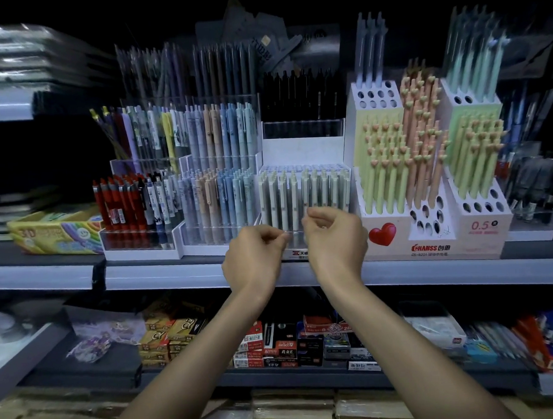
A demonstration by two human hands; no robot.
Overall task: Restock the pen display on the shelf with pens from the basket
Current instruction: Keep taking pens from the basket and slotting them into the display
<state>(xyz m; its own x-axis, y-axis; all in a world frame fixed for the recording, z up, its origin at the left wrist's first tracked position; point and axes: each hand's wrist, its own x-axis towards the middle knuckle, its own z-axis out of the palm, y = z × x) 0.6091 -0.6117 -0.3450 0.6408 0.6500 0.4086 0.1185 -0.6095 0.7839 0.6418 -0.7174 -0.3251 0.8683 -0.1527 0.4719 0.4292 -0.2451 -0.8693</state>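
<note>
In front of the pale-green pens (pixel 303 188), left hand (pixel 255 255) and right hand (pixel 334 238) hover curled, visibly empty, apparently poised to straighten them.

Cream pens (pixel 303 192) sat mid front edge of shelf (pixel 163 276); red pens (pixel 114 205) twd left edge, black pens (pixel 298 93) at back. Twd right edge, heart-topped pens (pixel 422 144) were yellow, peach & mint; stand (pixel 400 222) white w/ red heart (pixel 382 234).

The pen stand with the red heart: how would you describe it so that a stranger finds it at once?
Look at the middle shelf, right of centre. The white pen stand there has round holes and holds yellow, peach and green heart-topped pens. Only it carries a red heart on its front.
</note>
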